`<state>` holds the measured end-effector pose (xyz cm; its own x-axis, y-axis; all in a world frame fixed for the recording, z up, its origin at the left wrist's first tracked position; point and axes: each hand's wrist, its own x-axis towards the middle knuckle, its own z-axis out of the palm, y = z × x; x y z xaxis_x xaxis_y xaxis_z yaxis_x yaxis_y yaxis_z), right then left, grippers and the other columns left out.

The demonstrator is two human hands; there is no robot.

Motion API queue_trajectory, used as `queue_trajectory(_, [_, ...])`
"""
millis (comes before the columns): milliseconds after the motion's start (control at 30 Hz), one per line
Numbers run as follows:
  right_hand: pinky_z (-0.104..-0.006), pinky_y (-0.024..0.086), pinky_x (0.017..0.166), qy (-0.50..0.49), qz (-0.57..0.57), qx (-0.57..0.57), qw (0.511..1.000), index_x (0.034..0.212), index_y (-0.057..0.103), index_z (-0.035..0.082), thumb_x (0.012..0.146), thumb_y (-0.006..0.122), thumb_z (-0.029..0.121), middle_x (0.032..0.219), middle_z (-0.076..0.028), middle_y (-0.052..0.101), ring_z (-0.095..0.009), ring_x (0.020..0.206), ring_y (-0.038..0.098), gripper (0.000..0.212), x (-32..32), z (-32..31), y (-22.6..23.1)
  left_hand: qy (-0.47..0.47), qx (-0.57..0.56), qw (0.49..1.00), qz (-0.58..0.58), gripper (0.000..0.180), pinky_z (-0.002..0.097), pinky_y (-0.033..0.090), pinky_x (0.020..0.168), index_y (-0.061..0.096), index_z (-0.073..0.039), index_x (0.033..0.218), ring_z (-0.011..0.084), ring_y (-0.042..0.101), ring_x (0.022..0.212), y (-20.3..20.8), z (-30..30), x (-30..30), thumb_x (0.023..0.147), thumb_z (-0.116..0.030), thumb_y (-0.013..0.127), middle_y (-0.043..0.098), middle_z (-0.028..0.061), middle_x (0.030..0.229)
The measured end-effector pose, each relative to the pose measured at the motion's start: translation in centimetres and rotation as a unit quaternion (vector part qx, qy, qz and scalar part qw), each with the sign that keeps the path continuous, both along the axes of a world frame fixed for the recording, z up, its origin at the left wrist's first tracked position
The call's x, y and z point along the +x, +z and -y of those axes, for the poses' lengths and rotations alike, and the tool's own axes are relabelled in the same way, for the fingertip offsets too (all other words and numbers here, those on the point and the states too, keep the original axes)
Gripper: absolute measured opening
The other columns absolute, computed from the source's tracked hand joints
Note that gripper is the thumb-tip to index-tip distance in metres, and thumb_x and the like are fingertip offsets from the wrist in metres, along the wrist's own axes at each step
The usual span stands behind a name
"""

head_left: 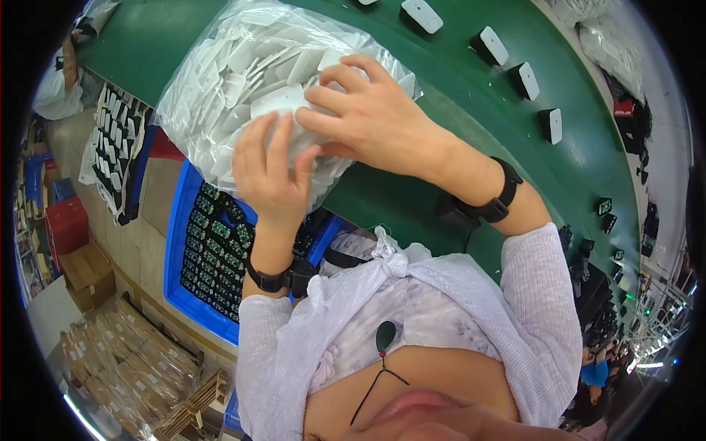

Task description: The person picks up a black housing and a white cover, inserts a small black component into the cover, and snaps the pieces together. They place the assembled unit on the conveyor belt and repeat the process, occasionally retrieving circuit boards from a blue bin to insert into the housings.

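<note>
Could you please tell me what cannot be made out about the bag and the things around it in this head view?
- Clear plastic bag: its opening, hidden under the left hand and right hand.
- White flat pieces: exact shape, blurred by the crinkled plastic.
- Blue tray: its near corner, hidden by the left forearm; the green boards are too small for detail.
- Green belt: far end cut off by the rim.

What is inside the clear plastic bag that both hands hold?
The clear plastic bag is full of flat white plastic pieces. The left hand and right hand cover its lower part, so the contents there are hidden.
</note>
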<state>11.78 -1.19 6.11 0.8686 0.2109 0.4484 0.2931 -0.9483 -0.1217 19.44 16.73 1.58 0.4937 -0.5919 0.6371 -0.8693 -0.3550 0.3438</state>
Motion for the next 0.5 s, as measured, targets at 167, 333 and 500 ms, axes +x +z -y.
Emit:
queue_trajectory(167, [-0.0472,0.039,0.105,-0.003,0.043,0.001,0.999,0.100,0.060,0.010,0.078,0.066,0.023,0.114,-0.004,0.062,-0.025,0.111,0.057,0.026,-4.5,0.0,-0.8,-0.053,-0.050,0.996,0.052,0.035,0.0433,0.044,0.092,0.065,-0.009,0.113,0.0328,0.056,0.107,-0.6,0.7,-3.1,0.090,-0.036,0.065,0.060,0.0114,0.117])
queue_trajectory(333, [-0.0489,0.040,0.108,0.000,0.029,0.066,0.997,0.098,0.063,0.007,0.079,0.067,0.013,0.120,-0.007,0.063,-0.027,0.114,0.059,0.020,-7.7,0.2,-2.0,-0.118,-0.007,0.991,0.061,0.025,0.0478,0.038,0.100,0.066,-0.013,0.110,0.0273,0.057,0.110,-1.7,0.5,-4.2,0.089,-0.027,0.066,0.062,0.0084,0.114])
queue_trajectory(500, [-0.0464,0.042,0.105,0.043,0.043,0.249,0.967,0.104,0.065,0.005,0.081,0.070,0.005,0.118,-0.012,0.064,-0.029,0.111,0.060,0.023,-9.3,0.4,-2.3,-0.216,-0.073,0.974,-0.011,0.029,0.0488,0.034,0.104,0.066,-0.013,0.111,0.0265,0.057,0.112,-1.3,1.7,-3.1,0.088,-0.029,0.067,0.062,0.0074,0.117])
